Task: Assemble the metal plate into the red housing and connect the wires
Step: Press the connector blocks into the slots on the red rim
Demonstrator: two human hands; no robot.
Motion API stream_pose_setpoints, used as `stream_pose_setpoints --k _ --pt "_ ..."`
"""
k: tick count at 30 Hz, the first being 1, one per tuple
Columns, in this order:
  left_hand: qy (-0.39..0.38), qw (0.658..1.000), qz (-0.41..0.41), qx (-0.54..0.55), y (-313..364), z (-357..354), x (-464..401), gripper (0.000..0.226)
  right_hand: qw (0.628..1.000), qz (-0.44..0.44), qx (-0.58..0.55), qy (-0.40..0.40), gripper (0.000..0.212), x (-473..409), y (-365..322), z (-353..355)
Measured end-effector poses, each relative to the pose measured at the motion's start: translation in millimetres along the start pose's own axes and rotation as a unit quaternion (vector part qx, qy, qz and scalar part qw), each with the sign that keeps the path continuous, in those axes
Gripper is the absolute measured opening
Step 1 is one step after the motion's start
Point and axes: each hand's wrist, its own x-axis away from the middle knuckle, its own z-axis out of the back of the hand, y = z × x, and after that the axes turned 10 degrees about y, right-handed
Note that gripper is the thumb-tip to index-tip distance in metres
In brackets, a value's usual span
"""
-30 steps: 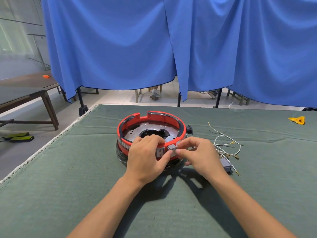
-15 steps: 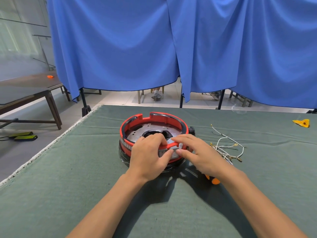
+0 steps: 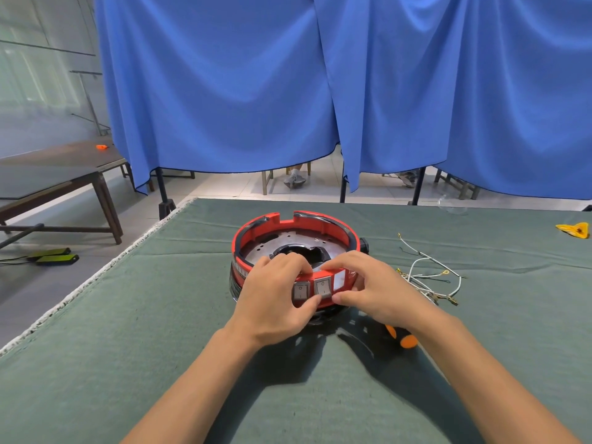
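The round red housing (image 3: 272, 221) sits mid-table with the metal plate (image 3: 330, 248) lying inside it. Two grey rocker switches (image 3: 322, 288) sit in its near wall, with an empty white slot to their right. My left hand (image 3: 272, 293) grips the near rim, fingers curled over the top edge, thumb below the switches. My right hand (image 3: 368, 283) grips the same wall from the right, fingers over the rim and thumb under the right switch. A loose bundle of white wires (image 3: 426, 277) lies on the cloth to the right.
The green cloth table (image 3: 128, 331) ends at a frayed left edge. An orange-handled tool (image 3: 403, 338) lies under my right wrist. A yellow piece (image 3: 575, 230) lies far right. Blue curtains hang behind; a brown bench stands left.
The small grey switch that my right hand pinched at the rim now sits in the housing wall beside the first one. Both hands have closed round the near wall.
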Motion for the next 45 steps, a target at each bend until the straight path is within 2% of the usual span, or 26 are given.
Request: stream_pose_setpoints --k 4,11,14,18,22,29,33,37,41,45 --pt "0.001 1.000 -0.001 -0.004 2 0 0 0.029 0.997 0.005 0.059 0.047 0.042 3 -3 -9" --pt "0.005 1.000 0.005 -0.003 4 -2 2 0.030 0.992 0.018 0.070 0.100 0.036 6 -4 -13" --pt "0.001 1.000 0.008 -0.002 3 -2 2 0.030 0.993 0.019 0.079 0.084 0.036 5 -4 -13" --pt "0.008 1.000 0.017 0.015 4 -2 2 0.026 0.999 -0.003 -0.001 0.036 0.034 5 1 -7" --pt "0.017 0.999 0.024 0.016 6 -5 2 0.021 0.995 0.006 -0.013 0.096 0.022 5 2 -11" --pt "0.014 0.998 0.050 0.045 4 -3 -1 0.020 0.995 -0.010 -0.002 0.098 0.023 6 -5 -11" --pt "0.041 0.997 0.065 -0.003 15 -6 -1 0.030 0.995 -0.023 -0.011 0.096 0.027 11 -7 -9" --pt "0.037 0.996 0.043 -0.065 35 -11 -4 0.024 0.980 -0.094 -0.058 0.166 0.022 13 -15 2" --pt "-0.006 0.999 0.021 -0.046 46 -14 -2 0.030 0.971 -0.172 0.069 0.153 0.014 16 -22 22" --pt "0.021 0.999 0.034 -0.023 47 -12 -1 0.018 0.932 -0.253 0.235 0.112 0.016 20 -14 39"
